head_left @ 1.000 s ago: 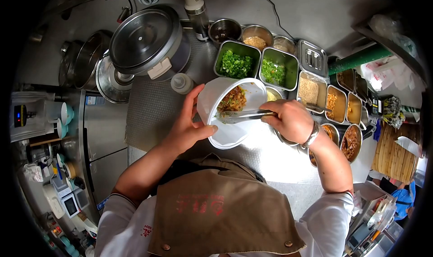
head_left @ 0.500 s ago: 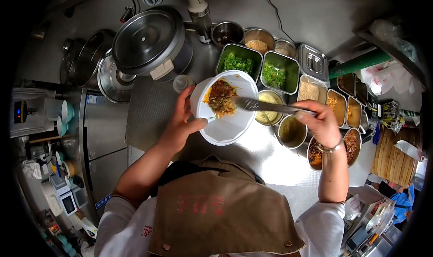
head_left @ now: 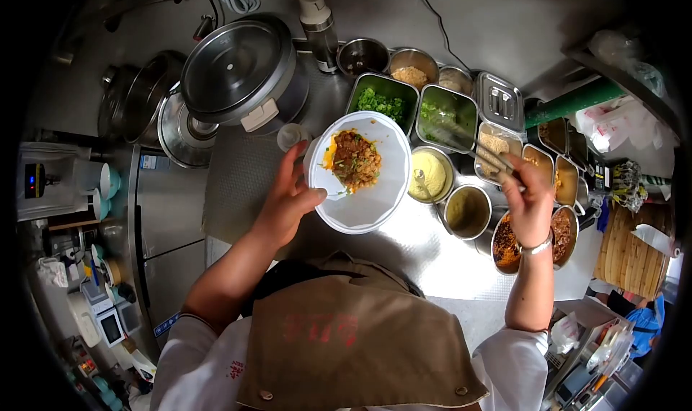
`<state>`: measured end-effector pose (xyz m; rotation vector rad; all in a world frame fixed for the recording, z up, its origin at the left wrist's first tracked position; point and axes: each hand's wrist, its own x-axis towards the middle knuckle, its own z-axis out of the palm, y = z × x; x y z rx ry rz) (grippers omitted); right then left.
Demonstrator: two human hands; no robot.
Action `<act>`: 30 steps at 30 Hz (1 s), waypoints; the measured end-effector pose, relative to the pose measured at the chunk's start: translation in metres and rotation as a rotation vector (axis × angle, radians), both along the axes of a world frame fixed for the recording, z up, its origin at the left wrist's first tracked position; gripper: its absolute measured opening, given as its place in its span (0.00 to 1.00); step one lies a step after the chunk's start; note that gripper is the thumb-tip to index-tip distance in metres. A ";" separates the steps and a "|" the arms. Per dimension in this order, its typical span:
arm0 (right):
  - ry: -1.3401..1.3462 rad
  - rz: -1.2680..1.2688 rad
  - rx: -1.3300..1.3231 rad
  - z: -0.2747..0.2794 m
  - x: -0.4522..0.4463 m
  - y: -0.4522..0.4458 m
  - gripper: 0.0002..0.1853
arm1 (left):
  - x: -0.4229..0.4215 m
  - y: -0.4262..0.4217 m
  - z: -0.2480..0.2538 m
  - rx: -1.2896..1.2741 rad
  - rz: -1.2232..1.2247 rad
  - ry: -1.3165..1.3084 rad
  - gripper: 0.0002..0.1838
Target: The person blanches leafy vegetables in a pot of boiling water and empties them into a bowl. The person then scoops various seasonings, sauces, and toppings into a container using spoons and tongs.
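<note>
My left hand (head_left: 288, 198) grips the side of a white bowl (head_left: 360, 209), thumb at its rim. In the bowl lies a reddish-brown chopped mixture (head_left: 355, 160) with green bits. My right hand (head_left: 528, 198) is closed round metal tongs (head_left: 494, 157), whose far ends are blurred over a steel tub of chopped greens (head_left: 440, 115). A second tub of greens (head_left: 382, 102) stands beside it, partly behind the bowl. Below them are a bowl of pale yellow powder (head_left: 430, 173) with a spoon and a steel pot of dark green contents (head_left: 467, 211).
A large lidded pot (head_left: 234, 72), a squeeze bottle (head_left: 290, 135) and a flask (head_left: 318, 32) stand at the upper left. Right of the powder are tubs of grain (head_left: 492, 143) and a container of red-brown food (head_left: 507, 244). A cutting board (head_left: 631, 245) lies far right.
The tongs have left the white bowl and moved right and up, over the right tub of greens. My right hand has moved right with them. The bowl has shifted slightly and shows its mixture more openly.
</note>
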<state>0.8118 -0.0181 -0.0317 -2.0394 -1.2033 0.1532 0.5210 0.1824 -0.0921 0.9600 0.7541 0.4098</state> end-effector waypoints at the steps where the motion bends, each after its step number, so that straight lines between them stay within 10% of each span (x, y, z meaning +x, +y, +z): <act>1: -0.062 0.096 -0.006 0.007 -0.006 0.001 0.13 | 0.000 0.000 -0.002 0.026 -0.011 0.010 0.50; 11: -0.536 0.499 0.006 -0.003 -0.059 0.036 0.16 | 0.008 -0.011 0.014 0.203 -0.127 0.092 0.50; 30: -0.514 0.508 -0.087 -0.008 -0.070 0.042 0.17 | 0.013 -0.015 0.013 0.197 -0.150 0.043 0.49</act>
